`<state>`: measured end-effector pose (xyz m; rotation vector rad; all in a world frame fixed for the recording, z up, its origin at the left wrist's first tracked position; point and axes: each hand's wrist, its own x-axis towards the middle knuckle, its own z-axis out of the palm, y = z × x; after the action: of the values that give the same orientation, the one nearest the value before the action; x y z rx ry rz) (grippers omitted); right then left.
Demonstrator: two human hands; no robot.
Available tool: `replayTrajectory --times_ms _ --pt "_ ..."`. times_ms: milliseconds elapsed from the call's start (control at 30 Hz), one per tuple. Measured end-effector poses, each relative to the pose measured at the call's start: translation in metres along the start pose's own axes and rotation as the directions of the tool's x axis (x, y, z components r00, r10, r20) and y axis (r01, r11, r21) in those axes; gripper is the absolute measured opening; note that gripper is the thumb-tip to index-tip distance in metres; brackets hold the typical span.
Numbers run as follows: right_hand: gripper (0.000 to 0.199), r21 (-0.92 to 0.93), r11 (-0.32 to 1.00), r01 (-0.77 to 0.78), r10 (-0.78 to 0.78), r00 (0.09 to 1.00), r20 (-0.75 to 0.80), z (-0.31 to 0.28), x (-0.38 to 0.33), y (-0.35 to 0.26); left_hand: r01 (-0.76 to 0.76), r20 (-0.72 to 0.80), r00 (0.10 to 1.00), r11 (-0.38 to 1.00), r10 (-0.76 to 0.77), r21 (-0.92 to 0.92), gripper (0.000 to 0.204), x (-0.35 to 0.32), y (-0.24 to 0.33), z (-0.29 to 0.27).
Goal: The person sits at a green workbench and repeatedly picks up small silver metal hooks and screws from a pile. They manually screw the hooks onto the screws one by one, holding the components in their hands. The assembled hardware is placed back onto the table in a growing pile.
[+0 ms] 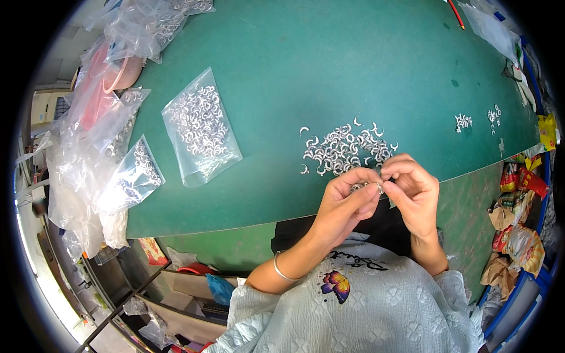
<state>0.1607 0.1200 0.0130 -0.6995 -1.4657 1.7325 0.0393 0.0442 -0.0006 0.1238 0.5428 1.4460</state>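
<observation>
A loose pile of small silver crescent-shaped metal pieces (341,148) lies near the front edge of the green table. Just at its near side, my left hand (348,203) is closed around a few of the same crescent pieces (358,186), which peek out between thumb and fingers. My right hand (414,191) meets it at the fingertips, thumb and forefinger pinched on a tiny silver piece (381,187). Its exact shape is mostly covered by the fingers.
A clear plastic bag (203,126) of crescents lies left of the pile, with a smaller bag (134,173) beyond it. More bags and a pink basket (125,73) crowd the left edge. Two little piles (463,122) sit at right, and a red pen-like stick (456,15) lies far right.
</observation>
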Motion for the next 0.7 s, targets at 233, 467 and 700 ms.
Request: replayTrajectory --times_ms 233,467,700 --pt "0.016 0.008 0.997 -0.079 0.079 0.995 0.054 -0.003 0.000 -0.004 0.041 0.018 0.999 0.999 -0.041 0.004 0.011 0.000 0.003 0.000" --pt "0.012 0.045 0.996 -0.077 0.078 0.997 -0.009 -0.002 -0.001 0.001 0.027 -0.013 1.000 0.999 -0.027 0.021 0.015 -0.001 0.004 0.003" --pt "0.009 0.388 0.908 -0.158 0.175 0.985 -0.008 -0.007 -0.002 0.005 -0.098 -0.121 0.985 0.978 0.122 0.185 0.013 -0.003 -0.001 0.005"
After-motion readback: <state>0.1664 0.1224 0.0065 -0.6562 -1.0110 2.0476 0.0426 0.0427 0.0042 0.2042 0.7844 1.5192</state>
